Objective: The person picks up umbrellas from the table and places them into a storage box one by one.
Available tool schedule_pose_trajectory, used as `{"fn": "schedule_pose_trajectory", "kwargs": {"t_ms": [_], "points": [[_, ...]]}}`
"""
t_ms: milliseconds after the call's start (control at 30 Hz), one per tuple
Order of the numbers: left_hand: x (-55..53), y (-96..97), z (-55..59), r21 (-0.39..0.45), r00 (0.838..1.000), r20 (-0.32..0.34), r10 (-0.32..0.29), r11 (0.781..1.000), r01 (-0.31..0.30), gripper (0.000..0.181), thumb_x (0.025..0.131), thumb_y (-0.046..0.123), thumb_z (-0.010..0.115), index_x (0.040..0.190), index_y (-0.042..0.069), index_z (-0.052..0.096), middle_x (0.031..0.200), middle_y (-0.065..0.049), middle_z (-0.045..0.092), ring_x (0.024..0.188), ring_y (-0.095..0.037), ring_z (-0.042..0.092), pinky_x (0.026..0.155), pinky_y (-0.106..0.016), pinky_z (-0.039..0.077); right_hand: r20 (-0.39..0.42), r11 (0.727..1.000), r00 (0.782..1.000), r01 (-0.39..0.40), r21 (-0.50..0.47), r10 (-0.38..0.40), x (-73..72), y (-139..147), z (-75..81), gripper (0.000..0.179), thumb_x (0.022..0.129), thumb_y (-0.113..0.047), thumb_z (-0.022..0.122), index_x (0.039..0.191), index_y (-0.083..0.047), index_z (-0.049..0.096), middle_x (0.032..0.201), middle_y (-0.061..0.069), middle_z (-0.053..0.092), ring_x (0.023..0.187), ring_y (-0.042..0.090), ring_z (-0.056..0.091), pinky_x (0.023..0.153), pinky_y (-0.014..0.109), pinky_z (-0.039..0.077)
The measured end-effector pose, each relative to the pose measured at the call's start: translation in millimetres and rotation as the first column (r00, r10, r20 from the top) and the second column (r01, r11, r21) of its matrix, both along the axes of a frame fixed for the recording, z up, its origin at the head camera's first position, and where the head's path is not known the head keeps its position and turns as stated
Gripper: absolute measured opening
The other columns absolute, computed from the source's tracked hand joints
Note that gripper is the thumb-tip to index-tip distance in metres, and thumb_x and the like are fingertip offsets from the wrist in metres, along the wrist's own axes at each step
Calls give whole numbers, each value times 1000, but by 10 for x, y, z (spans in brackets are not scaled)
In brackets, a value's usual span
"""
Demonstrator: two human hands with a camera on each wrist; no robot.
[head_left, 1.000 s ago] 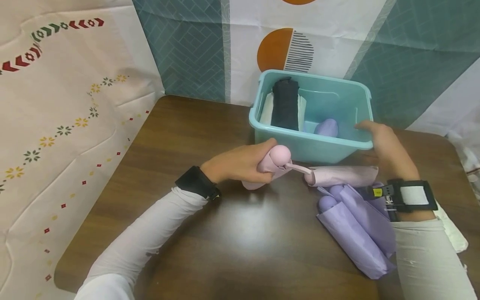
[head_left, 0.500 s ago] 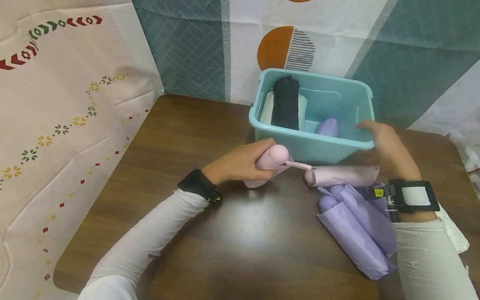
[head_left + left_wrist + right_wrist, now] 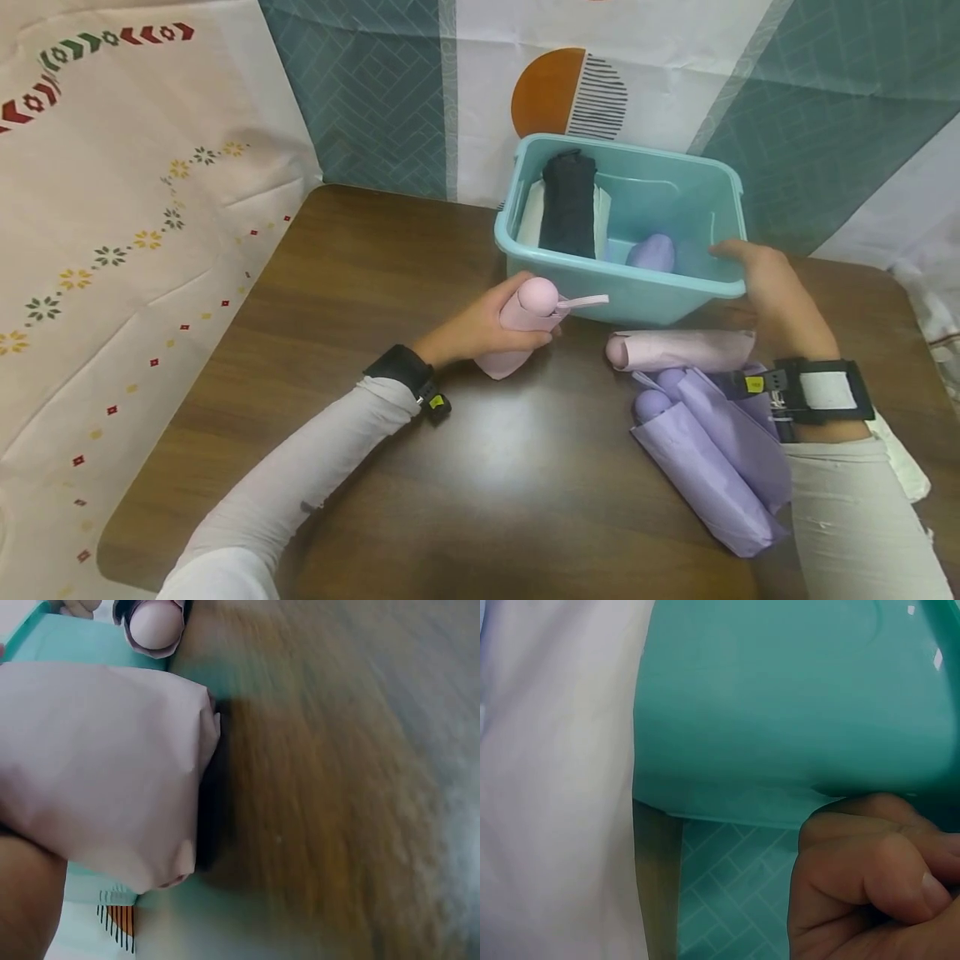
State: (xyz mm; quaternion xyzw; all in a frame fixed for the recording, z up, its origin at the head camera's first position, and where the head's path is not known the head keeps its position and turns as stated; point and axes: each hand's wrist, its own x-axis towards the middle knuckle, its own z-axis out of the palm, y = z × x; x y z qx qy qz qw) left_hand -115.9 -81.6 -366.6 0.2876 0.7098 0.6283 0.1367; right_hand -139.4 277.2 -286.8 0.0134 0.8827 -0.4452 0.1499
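A person's left hand is wrapped round a pink umbrella, folded up, tilted with its round knob uppermost and its strap sticking out to the right. This umbrella is just in front of the turquoise bin, towards its left corner; whether its lower end touches the brown table cannot be told. The right hand has its fingers curled on the bin's right rim, the thumb side reaching inside

Within the bin, a black bundle leans at the left over a pale item, and a purple item lies near the front wall. Outside, a second pink umbrella lies along the bin's front right, its knob facing left. Closer to the person, two purple umbrellas lie slantwise side by side, their knobs towards the bin. The right forearm passes over the far ends of this group and hides part of it, with a white item showing beyond the sleeve. Behind the bin hangs a patterned cloth; a flowered sheet borders the table's left
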Motion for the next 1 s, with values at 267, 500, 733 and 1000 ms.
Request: {"fn": "schedule_pose_trajectory", "kwargs": {"t_ms": [267,500,733,1000], "points": [[11,6,-54,-31,995,-81,50,998,-53,49,81,17,76,125,14,55,113,4,61,99,-18,57,86,-42,47,71,994,995,77,-75,-72,9,-21,10,57,101,-49,36,149,-18,34,146,10,27,121,29,37,94,45,35],[23,14,-70,-9,992,-104,78,997,-79,46,82,16,74,124,13,55,114,2,61,100,-19,57,88,-44,46,127,982,984,141,-123,-125,-7,-34,4,64,97,-57,40,149,-20,34,145,6,29,121,25,36,98,46,30],[42,-13,-48,-13,992,-39,122,992,-122,48,83,16,74,125,10,54,112,-2,62,99,-21,58,86,-44,47,139,979,981,153,-132,-134,-11,-56,-2,67,96,-59,40,150,-20,32,147,7,27,122,26,35,96,45,32],[32,3,-73,-10,993,-37,112,994,-113,46,83,18,73,125,12,55,112,-1,62,98,-22,58,86,-43,47,131,981,982,153,-123,-137,-22,-16,13,68,94,-59,46,141,-10,39,129,9,40,100,22,48,78,35,45]]}}
